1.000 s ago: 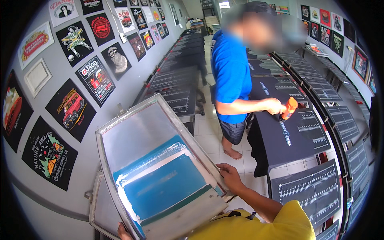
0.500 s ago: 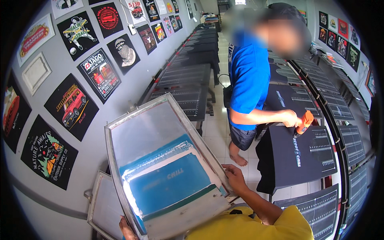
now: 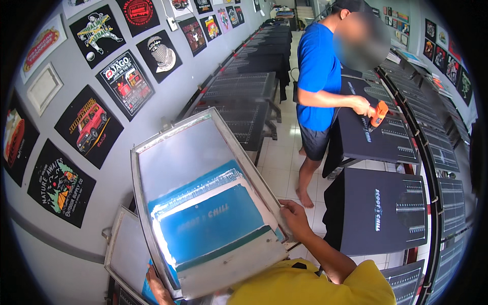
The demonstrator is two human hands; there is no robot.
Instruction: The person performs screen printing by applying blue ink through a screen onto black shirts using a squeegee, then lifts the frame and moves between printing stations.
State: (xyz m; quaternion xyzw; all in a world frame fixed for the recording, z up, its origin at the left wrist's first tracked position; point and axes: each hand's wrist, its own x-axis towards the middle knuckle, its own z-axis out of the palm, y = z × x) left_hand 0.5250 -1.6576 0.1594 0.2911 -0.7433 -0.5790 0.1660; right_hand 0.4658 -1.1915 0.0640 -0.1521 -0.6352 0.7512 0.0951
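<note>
A large screen-printing frame (image 3: pixel 203 203) with pale mesh and a blue stencil area is tilted up in front of me. White lettering shows faintly in the blue, and a squeegee-like pale board (image 3: pixel 234 267) with a dark green edge lies across its near end. My right hand (image 3: pixel 296 219) is closed on the frame's right rim, thumb on top. At the lower left, my left hand (image 3: pixel 157 284) is closed at the frame's left edge, its fingers partly hidden. Behind that hand stands a second, smaller-looking screen frame (image 3: pixel 122 244) with blue at its lower part.
At the right, a person in a blue shirt (image 3: pixel 320 76) aims an orange heat gun (image 3: pixel 378 113) at a dark printed shirt (image 3: pixel 361 134). A nearer printed shirt (image 3: pixel 356 203) lies on a board. Rows of printing boards (image 3: pixel 239 86) flank the tiled aisle (image 3: pixel 277 173); sample prints hang on the left wall.
The person in blue has stepped farther down the row, moving the heat gun from the nearer shirt to one beyond it. My view has shifted slightly; both hands stay at the frame.
</note>
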